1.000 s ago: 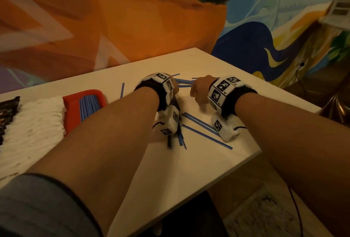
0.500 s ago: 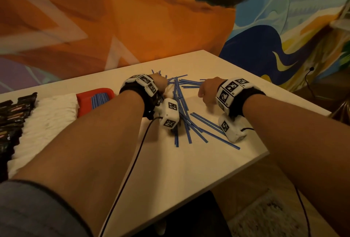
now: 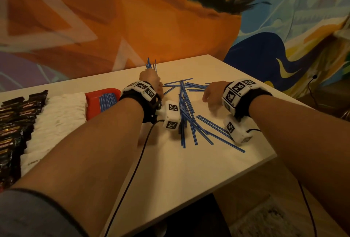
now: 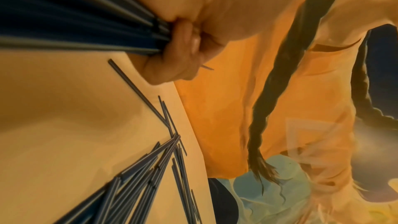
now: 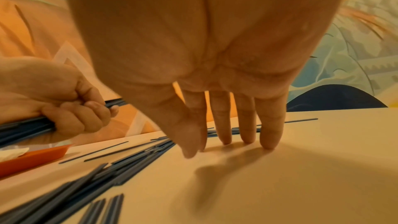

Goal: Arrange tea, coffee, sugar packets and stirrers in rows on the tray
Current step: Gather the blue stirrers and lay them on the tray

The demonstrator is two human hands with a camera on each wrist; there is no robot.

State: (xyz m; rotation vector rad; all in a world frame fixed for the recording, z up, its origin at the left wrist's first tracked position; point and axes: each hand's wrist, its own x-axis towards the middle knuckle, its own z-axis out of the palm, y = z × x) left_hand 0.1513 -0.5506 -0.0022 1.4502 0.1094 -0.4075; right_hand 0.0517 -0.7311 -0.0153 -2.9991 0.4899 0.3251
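left hand [image 3: 151, 83] fingers clamped on stirrer bundle [image 4: 75, 28], gathered for red tray [image 3: 102, 96]; right hand [image 5: 215, 91] fingers straight, apart, tips on counter [image 3: 189, 170], raking loose stirrers [image 3: 187, 115].

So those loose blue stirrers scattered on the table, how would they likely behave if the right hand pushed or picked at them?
The loose stirrers look thin and straight, so probably light and fairly stiff. They lie crossed in a heap on the smooth table, so a push from the right hand would likely slide and fan them. Lying flat, single ones seem hard to pinch; the left hand holds a bundle.
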